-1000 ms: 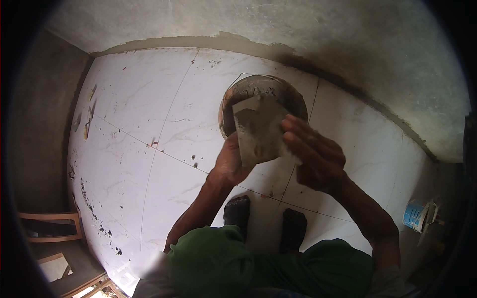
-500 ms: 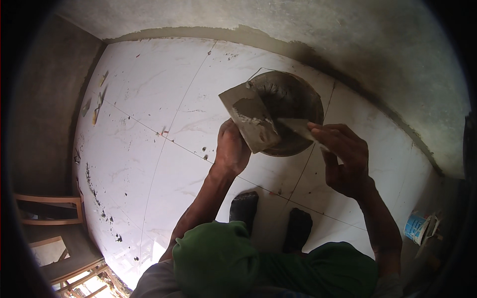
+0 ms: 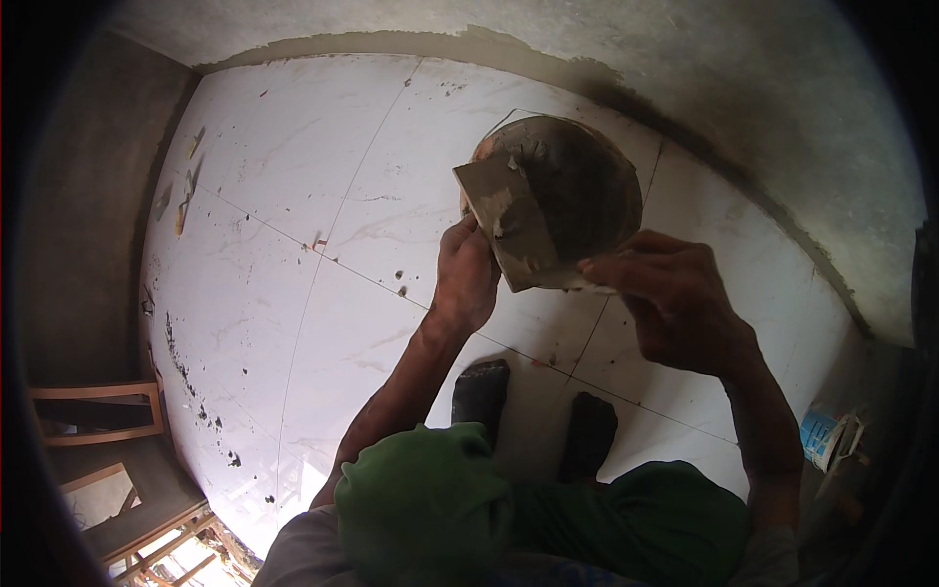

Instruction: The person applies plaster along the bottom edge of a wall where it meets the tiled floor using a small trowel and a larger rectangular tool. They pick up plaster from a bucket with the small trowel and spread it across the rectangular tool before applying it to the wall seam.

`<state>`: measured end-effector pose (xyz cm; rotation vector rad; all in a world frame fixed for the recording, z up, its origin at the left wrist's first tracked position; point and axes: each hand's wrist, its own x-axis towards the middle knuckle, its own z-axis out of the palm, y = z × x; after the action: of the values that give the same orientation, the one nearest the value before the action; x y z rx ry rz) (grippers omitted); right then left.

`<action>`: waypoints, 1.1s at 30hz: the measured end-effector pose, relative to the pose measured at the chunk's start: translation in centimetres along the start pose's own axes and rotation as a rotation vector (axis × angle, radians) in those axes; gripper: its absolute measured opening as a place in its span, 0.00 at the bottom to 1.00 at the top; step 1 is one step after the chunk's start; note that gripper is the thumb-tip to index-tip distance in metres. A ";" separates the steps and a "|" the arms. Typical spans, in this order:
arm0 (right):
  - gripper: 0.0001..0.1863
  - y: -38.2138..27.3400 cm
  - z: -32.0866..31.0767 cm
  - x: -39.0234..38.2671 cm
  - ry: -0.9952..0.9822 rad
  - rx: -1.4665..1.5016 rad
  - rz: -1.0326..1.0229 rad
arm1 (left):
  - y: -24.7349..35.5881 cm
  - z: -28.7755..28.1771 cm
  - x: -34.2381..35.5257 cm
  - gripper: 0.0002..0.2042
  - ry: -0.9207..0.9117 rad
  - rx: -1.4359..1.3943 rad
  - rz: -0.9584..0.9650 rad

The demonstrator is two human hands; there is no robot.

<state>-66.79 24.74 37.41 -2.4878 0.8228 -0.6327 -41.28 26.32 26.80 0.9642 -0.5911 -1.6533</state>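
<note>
1. The left forearm rises from the lower edge near the middle and slants up and slightly right, bare, with the wrist nearly straight.
2. The left hand [image 3: 466, 277] shows its back to the camera; its fingers curl forward and close in a grip, with the knuckles on top.
3. The right forearm enters from the lower right and runs up and left, bent slightly at the wrist.
4. The right hand [image 3: 673, 298] sits a little lower and to the right of the left one, back upward; its fingers [image 3: 611, 266] stretch leftward, pinched together at the tips.
5. The two hands are near each other but apart.
</note>
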 end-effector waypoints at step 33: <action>0.19 21.8 3.4 -15.0 1.036 1.454 0.829 | 1.4 -6.9 2.6 0.27 0.076 0.200 0.180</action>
<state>-85.19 19.34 18.89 -0.3610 1.0017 -1.4382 -35.02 24.08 23.38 1.0798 -0.7798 -1.4109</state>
